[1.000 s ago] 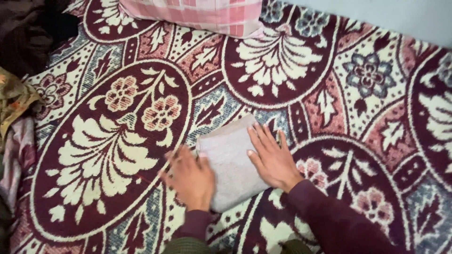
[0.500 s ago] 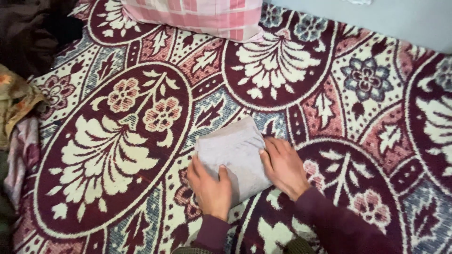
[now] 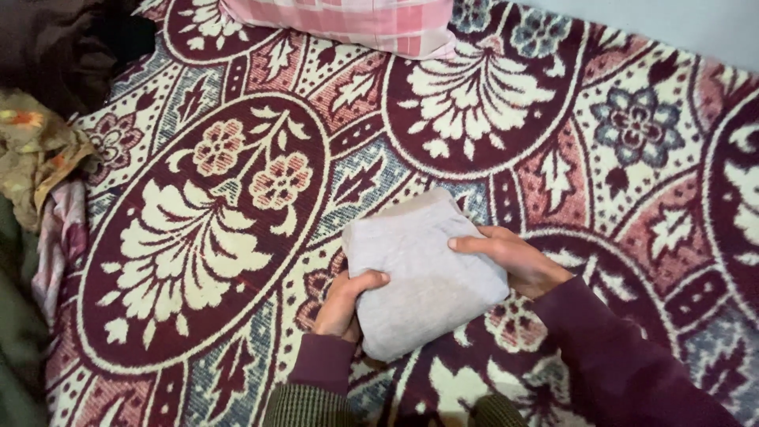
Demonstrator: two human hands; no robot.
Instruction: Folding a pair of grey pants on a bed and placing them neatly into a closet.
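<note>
A folded grey cloth (image 3: 419, 273) is lifted slightly above the patterned maroon and cream rug (image 3: 205, 237). My left hand (image 3: 344, 304) grips its near left edge, thumb on top and fingers underneath. My right hand (image 3: 514, 257) holds the right edge, thumb across the top. Both arms wear dark maroon sleeves.
A pink checked pillow (image 3: 356, 20) lies at the rug's far edge. A heap of crumpled clothes (image 3: 35, 150) sits at the left, with dark fabric behind it. A pale wall (image 3: 672, 24) runs along the top right.
My hands went from pressing flat on the cloth to gripping its edges, and the folded cloth has come up off the rug.
</note>
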